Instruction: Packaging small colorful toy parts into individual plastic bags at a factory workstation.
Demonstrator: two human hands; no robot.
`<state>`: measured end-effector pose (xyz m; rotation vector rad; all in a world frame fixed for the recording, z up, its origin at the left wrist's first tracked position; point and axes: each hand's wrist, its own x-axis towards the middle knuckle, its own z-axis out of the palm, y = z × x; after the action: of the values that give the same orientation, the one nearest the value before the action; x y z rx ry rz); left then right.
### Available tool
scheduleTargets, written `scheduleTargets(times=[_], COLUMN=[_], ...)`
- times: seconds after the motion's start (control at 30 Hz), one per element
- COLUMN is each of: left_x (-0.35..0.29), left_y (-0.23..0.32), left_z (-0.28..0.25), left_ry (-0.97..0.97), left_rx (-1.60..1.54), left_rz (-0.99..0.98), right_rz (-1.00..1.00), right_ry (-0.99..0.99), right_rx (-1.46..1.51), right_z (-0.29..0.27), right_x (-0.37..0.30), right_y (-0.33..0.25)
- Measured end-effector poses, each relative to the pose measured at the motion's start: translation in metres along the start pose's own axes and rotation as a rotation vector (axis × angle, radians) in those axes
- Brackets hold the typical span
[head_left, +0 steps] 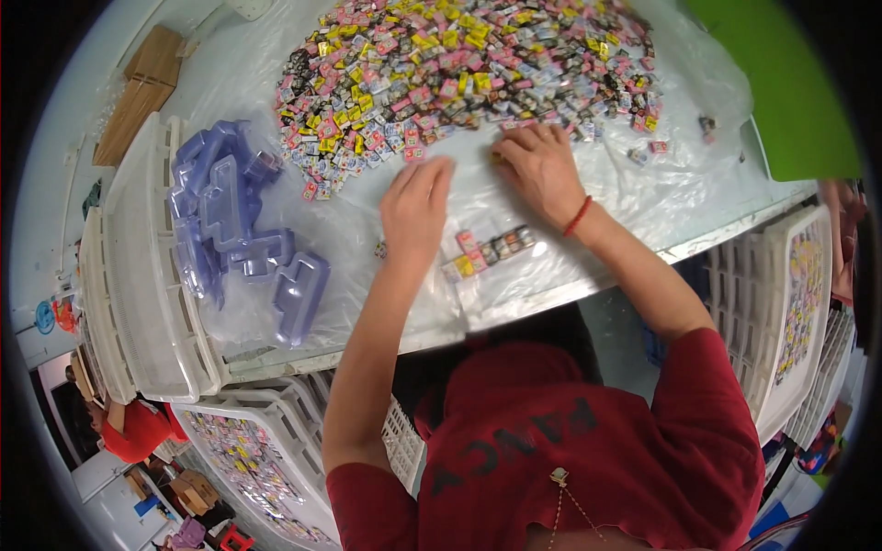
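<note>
A wide heap of small printed blocks (469, 78) in pink, yellow, black and white covers the far part of the table. At its near edge my right hand (544, 174) bends its fingers downward. A small yellowish bit shows by its thumb; what the fingers hold is hidden. My left hand (415, 209) hovers to the left of it, fingers stretched toward the heap, slightly blurred, with nothing visible in them. Between my forearms lies a short row of small blocks (491, 253), a pink one standing out from it. One loose block (380, 249) sits beside my left wrist.
Blue-violet plastic trays (225, 207) pile up at the left on the plastic sheet (354, 303). White crates (152, 257) stand beyond them. Filled crates (248, 459) flank me below the table edge. A green board (781, 101) is at the right. Another person (138, 432) is lower left.
</note>
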<state>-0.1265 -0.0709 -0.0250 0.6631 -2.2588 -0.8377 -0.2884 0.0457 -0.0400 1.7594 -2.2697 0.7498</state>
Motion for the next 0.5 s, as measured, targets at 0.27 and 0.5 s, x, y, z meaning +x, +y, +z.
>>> scheduleTargets(times=[0.27, 0.5], left_x=[0.06, 0.042], left_y=[-0.022, -0.03], left_z=[0.058, 0.03], left_ry=[0.042, 0.088], left_rx=[0.454, 0.359], left_rz=[0.251, 0.239], right_rz=[-0.021, -0.082], right_ry=[0.048, 0.132], right_rx=[-0.169, -0.04], right_z=[0.013, 0.011], right_x=[0.0, 0.001], right_y=[-0.009, 0.012])
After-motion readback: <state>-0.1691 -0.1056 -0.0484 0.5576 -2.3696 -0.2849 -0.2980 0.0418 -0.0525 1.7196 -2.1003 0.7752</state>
